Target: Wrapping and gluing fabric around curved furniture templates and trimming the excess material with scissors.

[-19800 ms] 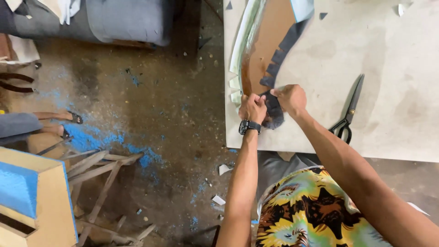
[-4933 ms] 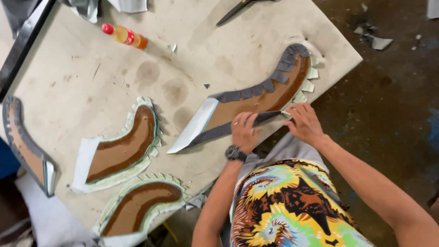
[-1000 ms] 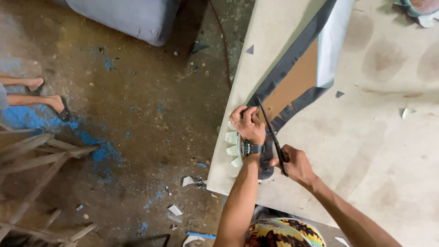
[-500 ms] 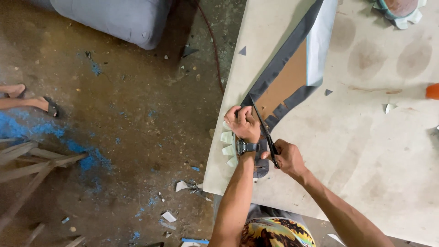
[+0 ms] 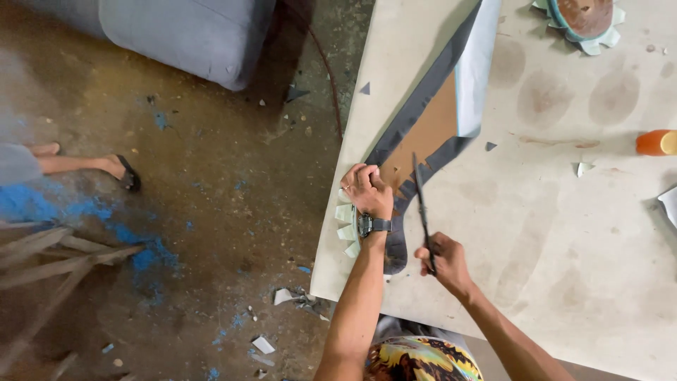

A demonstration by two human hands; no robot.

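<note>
Pressing down w/ fingers curled, left hand (image 5: 367,190) pins the curved brown panel (image 5: 427,134), grey-edged w/ notched pale tabs, at table (image 5: 564,254) edge, approx. 9 o'clock side. Right hand (image 5: 443,261) grips scissors (image 5: 422,204), blades pointing to 12 o'clock over the panel's grey edge. Orange bottle (image 5: 656,142) lies at 3 o'clock.

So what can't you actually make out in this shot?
Head view only:
- Left hand covers the curved panel edge under it.
- Scissors: handles hidden inside right hand.
- Orange bottle cut off by the right edge.
- Second panel cut off by the top edge.
</note>
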